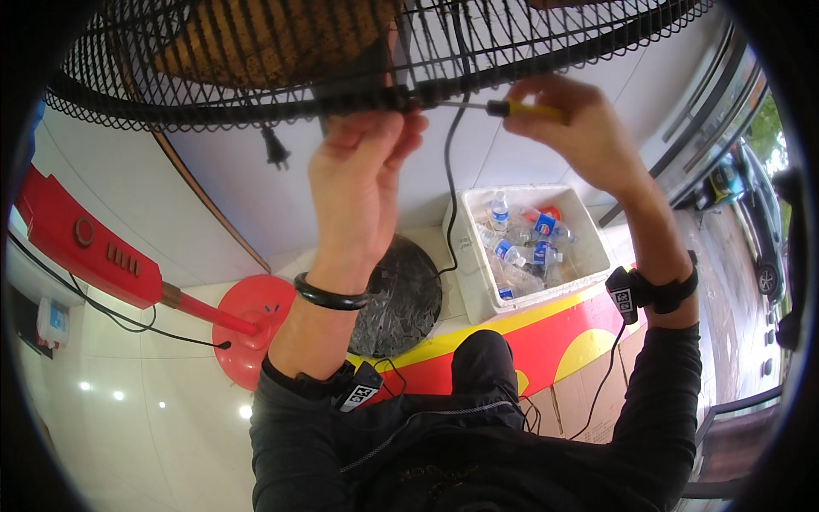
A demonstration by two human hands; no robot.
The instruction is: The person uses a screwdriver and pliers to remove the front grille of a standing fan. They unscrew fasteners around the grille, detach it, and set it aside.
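A black wire fan guard (256,113) spans the top of the view, with a dusty yellowish-brown blade (273,43) behind its bars. My left hand (358,171) is raised to the guard's lower rim, its fingers closed on the rim beside a small dark fastening. In my right hand (589,132) is a screwdriver (537,112) with a yellow and black handle, held level in the fingers. Its thin metal shaft points left toward that fastening; whether the tip is seated in it I cannot tell.
A white foam box (479,264) of plastic bottles (544,226) stands beyond my knees, beside a round black base (397,299). To the left are a red fan stand (94,243) and its round red base (243,307). A black cord (450,162) and plug (275,149) hang below the guard.
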